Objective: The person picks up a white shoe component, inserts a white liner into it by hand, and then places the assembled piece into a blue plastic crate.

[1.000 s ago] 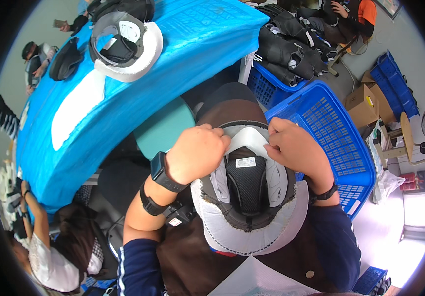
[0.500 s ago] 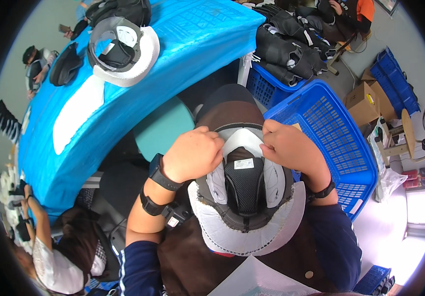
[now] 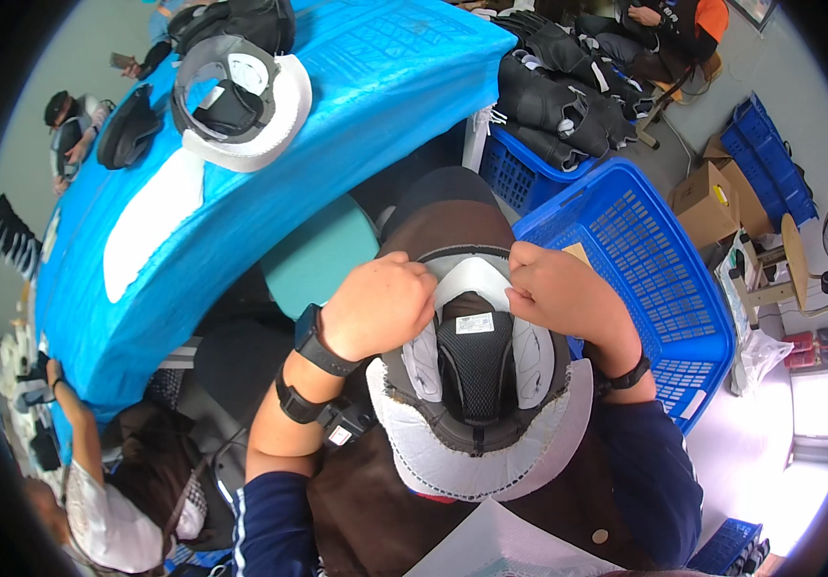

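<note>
**Seating the liner at the far rim of the helmet padding**

The left hand (image 3: 380, 308) is closed in a fist, fingers curled over the far-left rim of the grey-and-white padded helmet liner with its black mesh centre pad (image 3: 476, 385). The right hand (image 3: 553, 293) is closed likewise on the far-right rim, knuckles up. The two fists sit close together, apart by the white foam band at the liner's far edge. What the fingertips pinch is hidden beneath the knuckles.

The liner rests on the person's lap, against the brown apron (image 3: 385, 510), opening upward, with its white perforated brim toward the body.

Procedure, as judged from this position:
- Keep both grips level on the rim so the padding is drawn evenly, not skewed to one side.
- Work the edge in short sections outward from the centre band.
- Hold the liner steady against the lap; it could tip toward the body if pulled from one side only.

Just right of the right hand stands an empty blue plastic lattice crate (image 3: 644, 279). Beyond the hands, the blue-covered worktable (image 3: 356, 87) carries a second grey-and-white liner (image 3: 236, 96) near its far left corner. Black padded parts (image 3: 568, 96) are heaped in a second crate at the table's right end.
</note>
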A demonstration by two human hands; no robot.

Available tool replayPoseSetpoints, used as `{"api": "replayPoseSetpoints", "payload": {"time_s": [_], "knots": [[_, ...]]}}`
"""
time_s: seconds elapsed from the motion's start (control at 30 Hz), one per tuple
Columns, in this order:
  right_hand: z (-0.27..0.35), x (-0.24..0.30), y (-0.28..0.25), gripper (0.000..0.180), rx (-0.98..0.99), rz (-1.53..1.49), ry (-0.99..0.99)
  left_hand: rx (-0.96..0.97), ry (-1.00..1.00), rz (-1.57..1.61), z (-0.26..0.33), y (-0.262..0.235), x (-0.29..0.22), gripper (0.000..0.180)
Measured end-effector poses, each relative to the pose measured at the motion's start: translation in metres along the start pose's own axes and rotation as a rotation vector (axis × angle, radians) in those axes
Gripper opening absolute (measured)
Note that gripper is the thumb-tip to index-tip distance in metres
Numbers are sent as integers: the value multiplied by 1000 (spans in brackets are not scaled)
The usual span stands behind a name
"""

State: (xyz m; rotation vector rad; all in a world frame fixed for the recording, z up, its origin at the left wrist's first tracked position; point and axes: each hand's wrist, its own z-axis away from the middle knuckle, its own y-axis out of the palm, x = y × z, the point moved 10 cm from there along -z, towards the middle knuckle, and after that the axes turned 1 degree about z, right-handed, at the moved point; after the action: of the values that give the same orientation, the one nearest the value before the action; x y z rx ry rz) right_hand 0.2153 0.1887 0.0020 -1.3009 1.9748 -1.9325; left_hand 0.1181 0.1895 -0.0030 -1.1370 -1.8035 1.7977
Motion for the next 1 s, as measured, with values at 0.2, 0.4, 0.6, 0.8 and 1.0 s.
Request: {"api": "replayPoseSetpoints", "payload": {"time_s": [0.2,0.4,0.6,0.8,1.0], "knots": [[1,4,-1,16,12,-29,5,-19,11,9,5,-3,-5,12],[0,1,-2,17,0,-22,5,-67,-27,-28,2,-1,0,12],[1,-11,-3,16,-43,23,63,-123,2,-142,-11,-6,-8,11],[-1,-6,-18,20,12,74,105,-112,-51,-179,-11,-1,-3,11],[43,11,-117,94,-238,-1643,-902,-85,-168,47,1,9,9,15]]}}
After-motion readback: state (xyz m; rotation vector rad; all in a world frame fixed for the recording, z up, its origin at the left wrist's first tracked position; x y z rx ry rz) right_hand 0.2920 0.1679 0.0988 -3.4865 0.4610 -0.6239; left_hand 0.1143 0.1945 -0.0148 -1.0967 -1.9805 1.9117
